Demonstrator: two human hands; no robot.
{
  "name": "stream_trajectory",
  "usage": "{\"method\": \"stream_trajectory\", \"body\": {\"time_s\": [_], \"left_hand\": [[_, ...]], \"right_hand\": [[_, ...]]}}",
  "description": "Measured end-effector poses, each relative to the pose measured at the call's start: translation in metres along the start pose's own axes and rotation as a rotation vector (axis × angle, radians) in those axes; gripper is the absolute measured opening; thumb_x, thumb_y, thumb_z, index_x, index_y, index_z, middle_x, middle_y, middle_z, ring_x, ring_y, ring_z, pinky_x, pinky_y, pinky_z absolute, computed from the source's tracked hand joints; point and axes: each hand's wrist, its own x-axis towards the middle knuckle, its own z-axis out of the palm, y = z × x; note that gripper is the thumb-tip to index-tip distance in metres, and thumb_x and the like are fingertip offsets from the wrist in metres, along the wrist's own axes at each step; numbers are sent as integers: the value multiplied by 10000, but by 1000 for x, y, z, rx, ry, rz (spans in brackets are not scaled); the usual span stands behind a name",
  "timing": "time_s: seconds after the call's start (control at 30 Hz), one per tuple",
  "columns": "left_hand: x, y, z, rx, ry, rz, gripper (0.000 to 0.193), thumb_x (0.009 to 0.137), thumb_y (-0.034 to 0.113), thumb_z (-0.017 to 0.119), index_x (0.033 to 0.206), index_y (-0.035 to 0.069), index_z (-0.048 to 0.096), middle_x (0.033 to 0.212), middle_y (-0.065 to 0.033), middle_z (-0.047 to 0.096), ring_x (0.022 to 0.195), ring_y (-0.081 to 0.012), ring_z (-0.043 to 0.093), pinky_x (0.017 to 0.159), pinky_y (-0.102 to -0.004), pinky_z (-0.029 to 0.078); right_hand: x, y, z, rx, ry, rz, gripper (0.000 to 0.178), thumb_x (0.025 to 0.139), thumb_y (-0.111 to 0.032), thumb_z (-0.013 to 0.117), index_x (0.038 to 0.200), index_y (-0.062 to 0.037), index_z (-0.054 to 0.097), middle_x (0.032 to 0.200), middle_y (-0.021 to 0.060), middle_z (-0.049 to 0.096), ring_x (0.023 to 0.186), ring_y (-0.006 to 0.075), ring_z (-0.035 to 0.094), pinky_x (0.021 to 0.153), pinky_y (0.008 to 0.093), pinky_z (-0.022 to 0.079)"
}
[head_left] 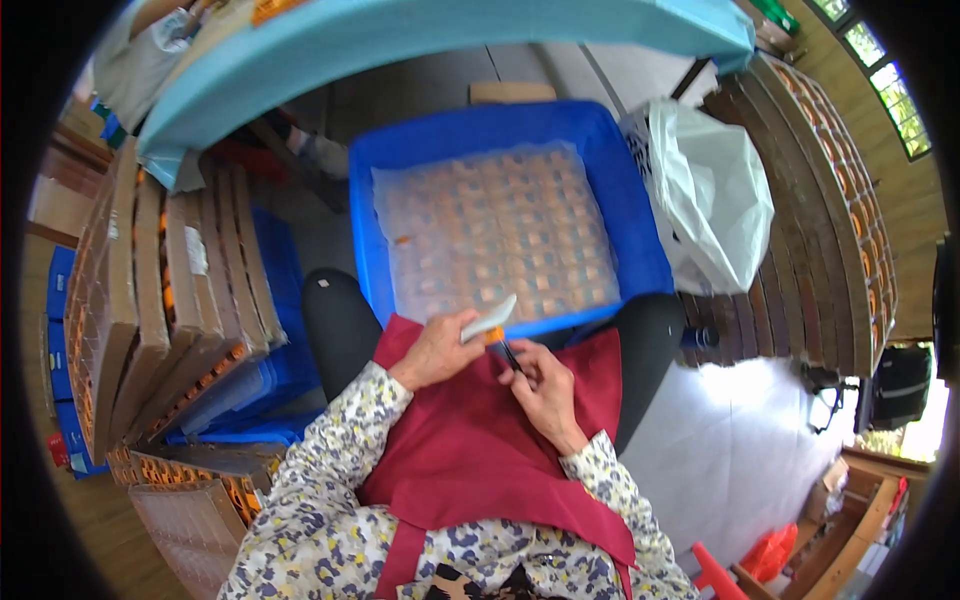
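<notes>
Above my lap, my left hand [438, 350] pinches a pale, curved, flat piece [490, 318]. A small orange part [494, 336] shows at its lower end. The fingers of my right hand [548, 392] close round a slim black tool [514, 358], whose tip meets or nearly meets the orange part; its exact kind is too small to tell. Just beyond both hands stands a blue plastic bin [365, 240] between my knees. In it, a translucent sheet [500, 205] covers rows of small tan pieces. A small orange-brown bit lies on the sheet's left side.
A white plastic bag [705, 200] hangs open right of the bin. Stacked brown trays [800, 220] rise beyond it, and more trays [180, 290] lean at the left. A light-blue covered table edge [450, 35] crosses the far side. A person's foot [322, 155] shows beneath it.
</notes>
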Motion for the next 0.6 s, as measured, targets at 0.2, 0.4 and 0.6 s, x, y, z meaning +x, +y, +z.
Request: {"method": "stream_trajectory", "body": {"time_s": [0.2,0.4,0.6], "left_hand": [[-13,50,-77,-57,167,128,159,840,105,664,914,-13,586,727,-69,576,647,-108,538,580,-293,437],[-9,120,-204,135,620,546,88,906,94,637,906,28,579,802,22,550,753,-59,533,673,-214,432],[32,110,-357,519,760,477,278,949,184,582,1115,-36,556,888,-49,616,820,-127,576,732,-282,458]], "right_hand": [[-2,3,-10,89,28,15,297,813,127,523,1104,77,560,927,98,672,801,126,684,703,218,531],[0,11,-18,102,42,74,247,830,119,524,1076,106,549,928,125,668,782,136,691,647,208,521],[8,16,-19,45,16,117,220,845,105,539,1064,106,550,859,108,665,763,140,691,631,221,518]]}}
